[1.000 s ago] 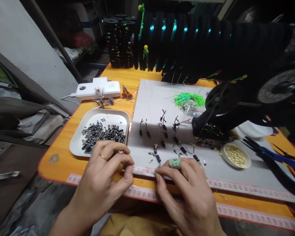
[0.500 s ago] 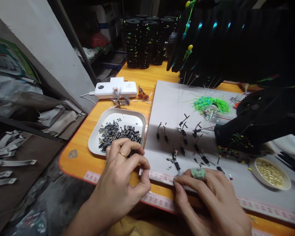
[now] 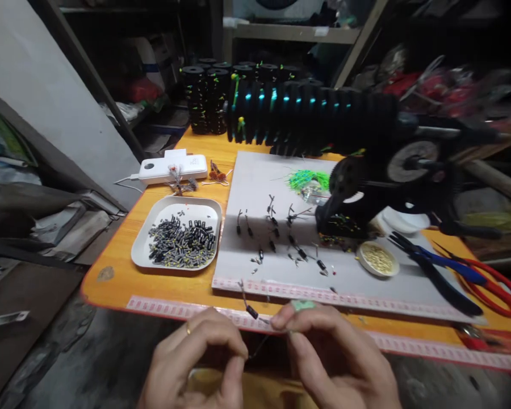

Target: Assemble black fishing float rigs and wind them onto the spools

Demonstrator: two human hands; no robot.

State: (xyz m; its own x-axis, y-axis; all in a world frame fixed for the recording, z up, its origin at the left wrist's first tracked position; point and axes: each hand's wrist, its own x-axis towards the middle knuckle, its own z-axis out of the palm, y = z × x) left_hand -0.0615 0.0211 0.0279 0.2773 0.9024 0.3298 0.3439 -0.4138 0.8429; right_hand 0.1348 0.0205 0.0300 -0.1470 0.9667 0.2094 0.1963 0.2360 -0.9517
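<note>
Left hand (image 3: 196, 363): thumb and index tips pressed together, seemingly pinching thin line (image 3: 259, 347).
Right hand (image 3: 340, 352): thumb and forefinger pinching line too; two-point hold probably for control.
Black piece (image 3: 251, 312): just off right fingertips, tilted, over front tape (image 3: 166, 307); can't tell if touching it. Likely left sticking out so fingers don't cover it.
Tray (image 3: 138, 250): on bench (image 3: 111, 289), left of board (image 3: 247, 187); loose black and grey bits, likely placed for left-hand reach.
Board pieces (image 3: 273, 246): spread apart, maybe against tangling.
Bowl (image 3: 360, 261): gold bits, right side of board.
Pliers (image 3: 434, 272): right of bowl, lying unheld.
</note>
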